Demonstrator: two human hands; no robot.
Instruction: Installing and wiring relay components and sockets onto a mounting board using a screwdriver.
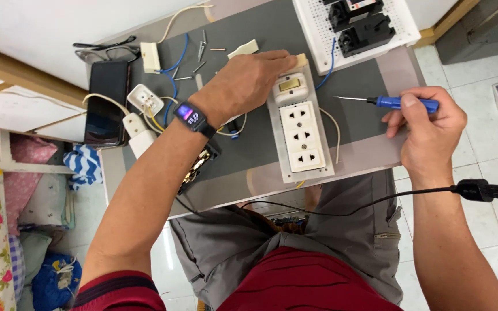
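Observation:
A cream outlet strip (300,128) with three sockets and a switch lies on a clear plate in the middle of a small grey table (364,124). My left hand (248,80), a smartwatch (193,117) on its wrist, rests palm down beside the strip's far end, fingertips touching the top of it. My right hand (427,126) holds a blue-handled screwdriver (390,102) to the right of the strip, its thin shaft pointing left and hovering just above the table, apart from the strip.
A white perforated board (324,40) with black breakers sits at the table's far right. Loose screws (202,55), blue and yellow wires, white plugs (144,99), a dark phone (106,103) and glasses (106,50) lie at left. A black cable (479,190) crosses my right forearm.

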